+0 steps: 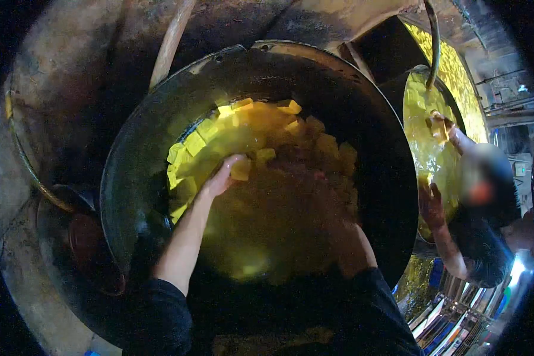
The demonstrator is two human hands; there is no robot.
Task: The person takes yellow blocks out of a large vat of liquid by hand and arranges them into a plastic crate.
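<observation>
A large round dark pan (142, 142) holds cloudy yellow liquid (237, 231). Pale yellow square blocks that look like tofu (194, 143) lie along its far and left sides, partly out of the liquid. My left hand (223, 175) is closed on one yellow tofu block (240, 170) near the middle of the pan, with another block (266, 155) just beyond. My right hand (323, 193) reaches into the shaded right half, close to dim blocks (327, 144). Shadow and liquid hide its fingers, so their grip does not show.
On the right, a co-worker's hands (442, 127) are over a second pan (460, 115) of yellow liquid, one holding a yellow piece. A hose (435, 44) hangs above that pan. Another hose (26, 157) runs down at left. A wooden pole (171, 47) stands behind my pan.
</observation>
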